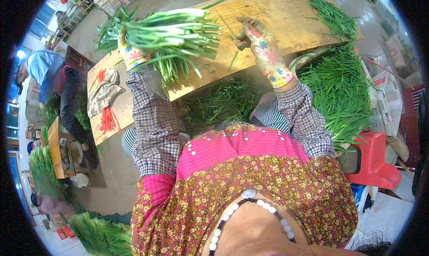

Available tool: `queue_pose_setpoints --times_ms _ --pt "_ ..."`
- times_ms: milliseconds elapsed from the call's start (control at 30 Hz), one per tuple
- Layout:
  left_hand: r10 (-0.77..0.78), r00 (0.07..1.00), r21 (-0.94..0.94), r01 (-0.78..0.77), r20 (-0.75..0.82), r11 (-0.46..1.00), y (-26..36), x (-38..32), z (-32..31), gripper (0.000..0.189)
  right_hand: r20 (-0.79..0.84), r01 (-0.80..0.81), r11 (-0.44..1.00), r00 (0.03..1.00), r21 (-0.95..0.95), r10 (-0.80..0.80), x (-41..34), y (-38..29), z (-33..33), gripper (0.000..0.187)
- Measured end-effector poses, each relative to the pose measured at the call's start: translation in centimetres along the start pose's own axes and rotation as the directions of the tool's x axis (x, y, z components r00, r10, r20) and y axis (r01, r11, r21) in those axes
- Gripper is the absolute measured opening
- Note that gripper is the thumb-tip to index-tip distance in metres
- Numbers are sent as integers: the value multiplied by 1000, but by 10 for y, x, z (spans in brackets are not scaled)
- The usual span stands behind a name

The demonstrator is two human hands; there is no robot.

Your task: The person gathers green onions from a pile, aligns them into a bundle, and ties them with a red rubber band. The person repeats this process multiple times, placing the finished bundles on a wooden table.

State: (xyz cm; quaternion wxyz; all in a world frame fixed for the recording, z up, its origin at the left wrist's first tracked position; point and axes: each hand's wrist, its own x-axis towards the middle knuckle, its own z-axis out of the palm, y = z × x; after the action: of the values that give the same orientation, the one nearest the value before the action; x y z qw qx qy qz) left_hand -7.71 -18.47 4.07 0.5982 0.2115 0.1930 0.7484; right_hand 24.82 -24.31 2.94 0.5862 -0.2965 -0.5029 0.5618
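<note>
My left hand (132,53), in a flower-printed glove with a soiled palm, grips a thick bunch of garlic chives (177,29) above the left part of a wooden board (285,11). Their pale stem ends point right, and the green leaves hang past the hand to the left. Beneath that bunch, more chive stems (171,70) rest on the board. Over the board's middle, my right hand (253,34) wears a matching glove. Its fingers are bent and apart, and nothing shows between them. A few loose leaves (233,59) lie near it.
A cloth (106,88) and red ties (108,119) lie at the board's left end. Chives (333,18) lie at its far right corner. A large heap of chives (338,88) stands by my right side, near a red plastic stool (375,162). Another person (63,88) bends at the left.
</note>
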Motion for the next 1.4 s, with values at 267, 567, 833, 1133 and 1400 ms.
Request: queue_pose_setpoints --times_ms 267,567,833,1133,1400 --pt "223 746 -552 224 628 803 -3 -21 -24 58 258 -11 1000 966 -2 11 -1 3 24 39" --pt "309 608 -559 275 732 783 -14 -30 -33 48 511 132 991 850 31 -129 -9 10 73 34" --pt "347 698 -619 175 626 766 -17 -49 -32 20 398 58 919 890 389 -224 -5 15 60 20" --pt "370 623 -622 247 689 743 -3 -31 -60 26 413 65 891 869 449 -271 -20 19 41 21" --pt "442 650 -733 274 618 622 9 -26 -94 20 429 413 678 889 -608 -157 -44 -12 1 32"
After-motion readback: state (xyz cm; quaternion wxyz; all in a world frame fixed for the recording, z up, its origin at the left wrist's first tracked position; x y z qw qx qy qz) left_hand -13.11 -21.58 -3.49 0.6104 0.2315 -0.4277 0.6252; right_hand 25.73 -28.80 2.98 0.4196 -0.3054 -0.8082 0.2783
